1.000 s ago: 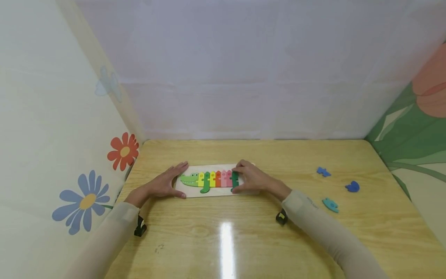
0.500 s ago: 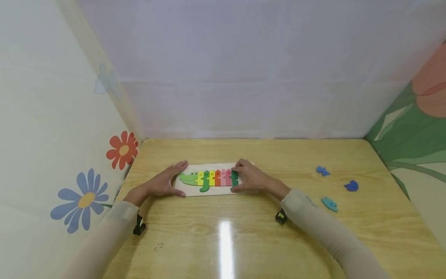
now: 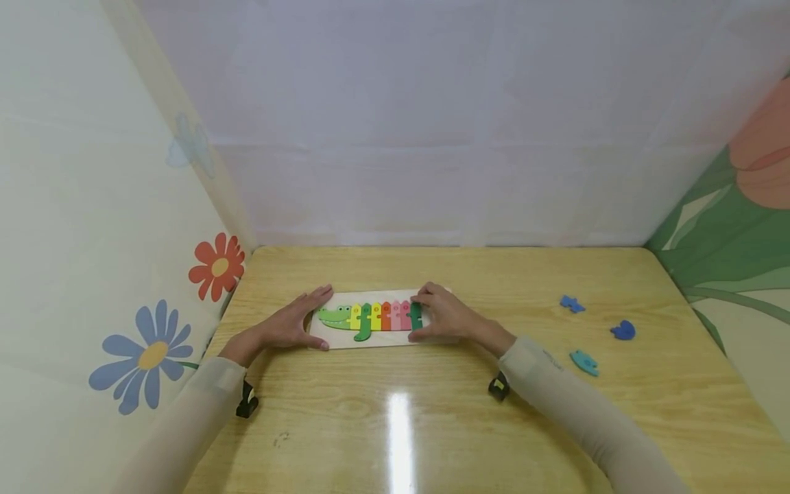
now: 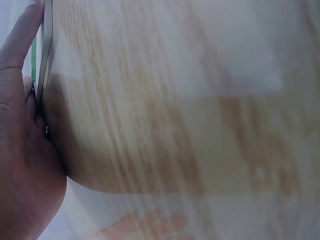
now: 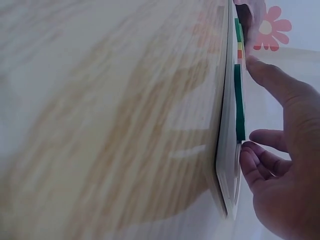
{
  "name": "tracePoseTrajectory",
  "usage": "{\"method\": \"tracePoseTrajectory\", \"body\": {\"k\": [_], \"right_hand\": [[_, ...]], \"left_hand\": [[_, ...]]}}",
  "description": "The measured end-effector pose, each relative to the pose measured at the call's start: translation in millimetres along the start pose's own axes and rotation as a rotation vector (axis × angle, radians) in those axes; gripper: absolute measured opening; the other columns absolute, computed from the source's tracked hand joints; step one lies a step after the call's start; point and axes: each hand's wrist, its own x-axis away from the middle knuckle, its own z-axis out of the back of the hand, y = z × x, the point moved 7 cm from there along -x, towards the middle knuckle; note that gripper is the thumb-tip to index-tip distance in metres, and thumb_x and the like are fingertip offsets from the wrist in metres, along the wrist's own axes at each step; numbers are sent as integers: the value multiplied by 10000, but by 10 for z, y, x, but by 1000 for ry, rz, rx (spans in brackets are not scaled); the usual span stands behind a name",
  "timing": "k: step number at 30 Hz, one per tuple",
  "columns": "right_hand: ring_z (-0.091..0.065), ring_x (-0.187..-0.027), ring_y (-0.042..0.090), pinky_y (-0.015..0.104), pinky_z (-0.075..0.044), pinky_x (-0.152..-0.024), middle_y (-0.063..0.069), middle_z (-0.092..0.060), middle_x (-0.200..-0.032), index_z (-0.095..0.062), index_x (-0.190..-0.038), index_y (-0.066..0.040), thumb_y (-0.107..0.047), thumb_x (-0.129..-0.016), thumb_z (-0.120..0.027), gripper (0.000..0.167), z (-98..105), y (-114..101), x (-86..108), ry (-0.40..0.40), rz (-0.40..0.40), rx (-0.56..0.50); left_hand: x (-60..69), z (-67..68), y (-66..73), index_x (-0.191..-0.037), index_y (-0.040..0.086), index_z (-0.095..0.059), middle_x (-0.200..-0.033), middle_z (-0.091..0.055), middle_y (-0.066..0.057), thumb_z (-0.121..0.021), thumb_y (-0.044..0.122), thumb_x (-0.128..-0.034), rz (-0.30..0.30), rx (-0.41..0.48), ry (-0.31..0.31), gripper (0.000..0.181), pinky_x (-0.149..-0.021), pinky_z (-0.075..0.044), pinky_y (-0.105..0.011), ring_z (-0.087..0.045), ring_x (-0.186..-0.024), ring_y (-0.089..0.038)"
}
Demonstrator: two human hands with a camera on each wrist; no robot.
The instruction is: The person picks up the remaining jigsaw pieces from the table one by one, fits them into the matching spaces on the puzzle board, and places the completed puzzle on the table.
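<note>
Right hand [image 3: 448, 315]: thumb and fingers bent in around the dark green piece [image 3: 416, 317], thumb at its near end, fingers at its far end.
Left hand [image 3: 289, 324]: thumb and fingers spread wide, touching the other end of the board, thumb along the near edge, fingers at the far corner.
Board [image 3: 389, 338]: pale, flat on the table [image 3: 327, 439], between the two hands.
Row on the board: a light green crocodile head [image 3: 336, 315] beside the left hand, then yellow, green with a leg, yellow, orange-red and two pink pieces, side by side up to the dark green one.
Loose pieces: a blue piece [image 3: 572, 304], a darker blue piece [image 3: 623, 330] and a teal piece [image 3: 583, 362], apart from one another on the table, well to the right of the board.
Left wall: a red flower [image 3: 218, 266] above a blue flower [image 3: 146, 357].
</note>
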Motion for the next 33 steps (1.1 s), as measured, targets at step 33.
{"method": "tracePoseTrajectory", "body": {"k": [33], "right_hand": [[-632, -1121, 269, 455, -567, -1019, 143, -661, -1277, -639, -1409, 22, -512, -810, -904, 845, 322, 269, 354, 124, -112, 6]], "left_hand": [[-5, -5, -4, -1695, 85, -219, -1782, -136, -107, -891, 547, -804, 5, 8, -4, 1208, -1315, -63, -595, -94, -1643, -350]]}}
